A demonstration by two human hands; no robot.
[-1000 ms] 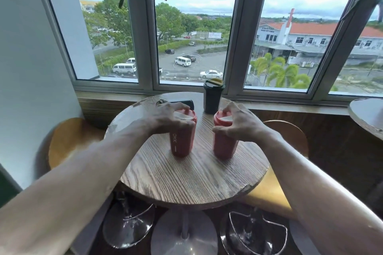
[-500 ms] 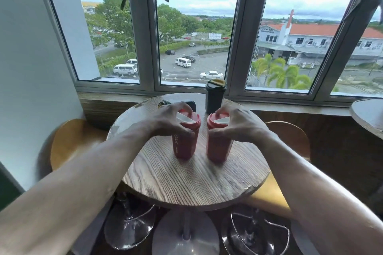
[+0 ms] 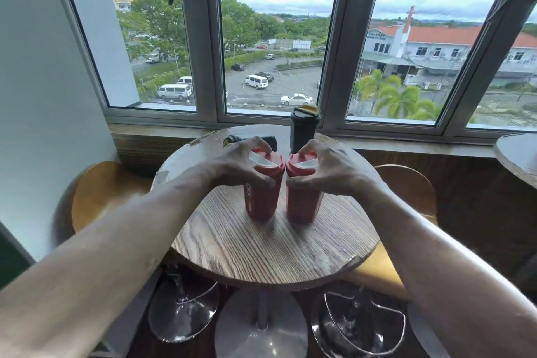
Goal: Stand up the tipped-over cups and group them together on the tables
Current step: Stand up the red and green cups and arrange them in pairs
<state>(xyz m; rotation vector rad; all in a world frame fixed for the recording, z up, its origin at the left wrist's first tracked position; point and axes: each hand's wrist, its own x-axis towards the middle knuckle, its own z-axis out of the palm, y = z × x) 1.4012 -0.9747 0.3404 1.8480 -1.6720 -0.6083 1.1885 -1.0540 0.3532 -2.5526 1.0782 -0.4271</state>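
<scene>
Two red lidded cups stand upright side by side on the round wooden table, their lids almost touching. My left hand grips the top of the left red cup. Around the top of the right red cup my right hand is closed. Behind them a black cup with a yellowish lid stands upright near the window. A second black cup lies tipped over on its side at the table's back, mostly hidden by my left hand.
Wooden stools stand to the left and right of the table, with chrome bases beneath. A second round table shows at the right edge. The window sill and window run close behind.
Both hands have slid the two red cups toward each other, closing the gap between them. The black cups have stayed put.
</scene>
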